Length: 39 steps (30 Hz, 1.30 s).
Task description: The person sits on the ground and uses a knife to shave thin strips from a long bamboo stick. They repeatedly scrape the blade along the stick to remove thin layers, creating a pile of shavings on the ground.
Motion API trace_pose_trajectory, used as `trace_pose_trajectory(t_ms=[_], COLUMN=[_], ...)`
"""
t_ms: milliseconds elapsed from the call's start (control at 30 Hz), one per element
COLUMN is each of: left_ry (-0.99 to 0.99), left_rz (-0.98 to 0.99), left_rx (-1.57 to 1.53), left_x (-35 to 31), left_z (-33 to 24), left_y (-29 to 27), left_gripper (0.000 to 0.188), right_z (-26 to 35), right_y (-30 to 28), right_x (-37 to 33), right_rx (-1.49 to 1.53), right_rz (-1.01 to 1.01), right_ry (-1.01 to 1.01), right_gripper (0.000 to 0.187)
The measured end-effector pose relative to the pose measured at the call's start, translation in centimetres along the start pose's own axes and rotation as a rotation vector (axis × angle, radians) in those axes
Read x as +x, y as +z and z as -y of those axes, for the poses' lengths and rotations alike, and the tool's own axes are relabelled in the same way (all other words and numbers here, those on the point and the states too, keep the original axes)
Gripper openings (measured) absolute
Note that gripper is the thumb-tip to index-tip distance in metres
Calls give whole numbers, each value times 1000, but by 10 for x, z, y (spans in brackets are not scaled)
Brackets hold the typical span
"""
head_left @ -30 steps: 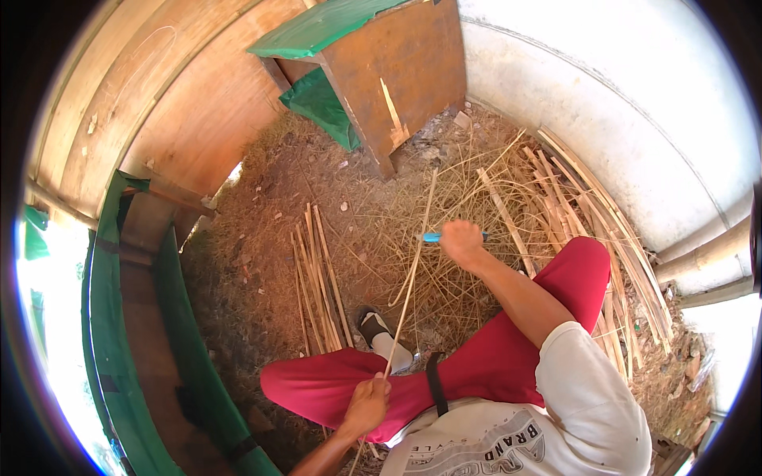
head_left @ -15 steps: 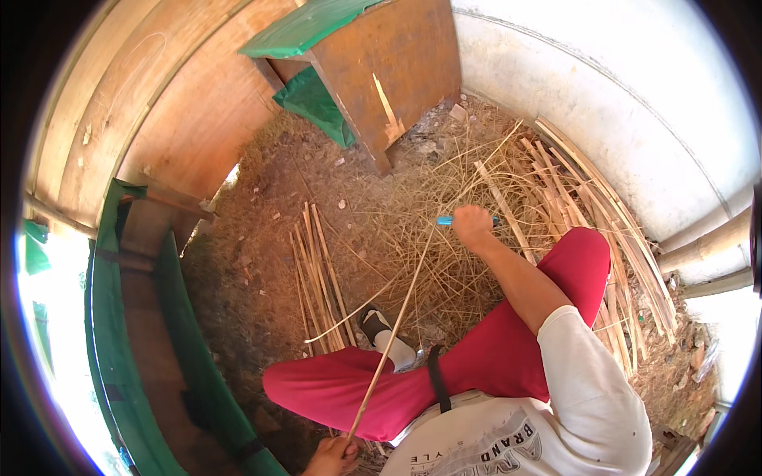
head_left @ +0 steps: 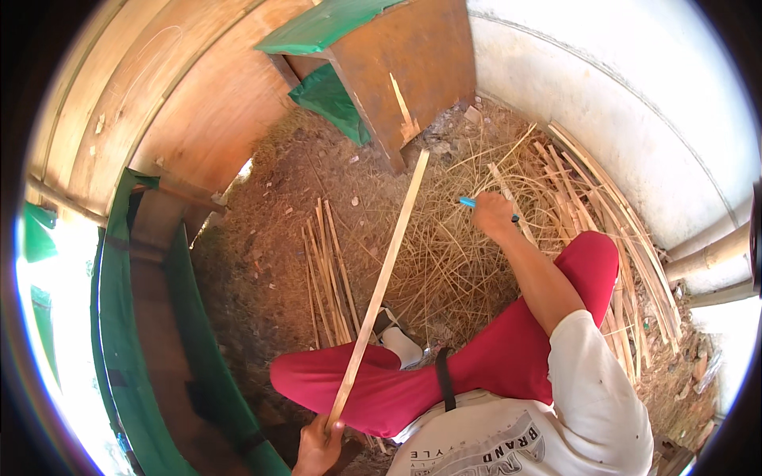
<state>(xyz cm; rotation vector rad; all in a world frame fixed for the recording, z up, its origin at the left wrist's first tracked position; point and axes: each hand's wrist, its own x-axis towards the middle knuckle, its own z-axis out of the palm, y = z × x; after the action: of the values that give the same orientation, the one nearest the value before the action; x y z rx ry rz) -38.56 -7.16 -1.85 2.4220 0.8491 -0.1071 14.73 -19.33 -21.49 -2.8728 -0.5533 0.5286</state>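
Note:
My left hand (head_left: 319, 446), low in the picture beside my left knee, is closed round the lower end of a long, flat bamboo strip (head_left: 385, 282). The strip slants up and away across my left leg, its pale broad face showing and its far end in the air. My right hand (head_left: 494, 214) is closed on a slim blue tool (head_left: 467, 202) with a dark end, out beyond my right thigh and apart from the strip. Most of the tool is hidden in the fist, so its kind is unclear. Thin curled shavings (head_left: 444, 270) lie heaped on the ground below this hand.
Several bamboo strips (head_left: 327, 274) lie beyond my left knee, and a larger pile (head_left: 627, 262) lies along the white wall (head_left: 603, 95). A brown wooden cabinet (head_left: 409, 71) with green covering stands ahead. At left is a green-edged wooden frame (head_left: 147, 341).
The bamboo strip has turned to show its broad face, and its far end has risen. My right hand has moved right, away from it. The thin curl near the strip no longer shows.

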Motion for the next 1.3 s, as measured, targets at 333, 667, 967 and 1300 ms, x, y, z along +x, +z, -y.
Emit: trace_pose_trajectory(t_ms=[333,667,967,1300], left_ry=[163,344,439,440], left_rz=[-208,-203,-198,-321], left_rx=[69,93,202,438], left_x=[115,176,203,210], left_z=[-29,-74,-96,-100], left_y=[17,-1,-5,16], left_gripper=[28,26,25,25], right_z=[15,24,21,18], right_y=[-95,-106,-108,-113], right_x=[-70,-82,-77,-78], right_rx=[1316,1496,1535,1761], right_rz=[-5,93,-2,61], right_ry=[-79,-164,-107,-123], right_gripper=[52,54,36,16])
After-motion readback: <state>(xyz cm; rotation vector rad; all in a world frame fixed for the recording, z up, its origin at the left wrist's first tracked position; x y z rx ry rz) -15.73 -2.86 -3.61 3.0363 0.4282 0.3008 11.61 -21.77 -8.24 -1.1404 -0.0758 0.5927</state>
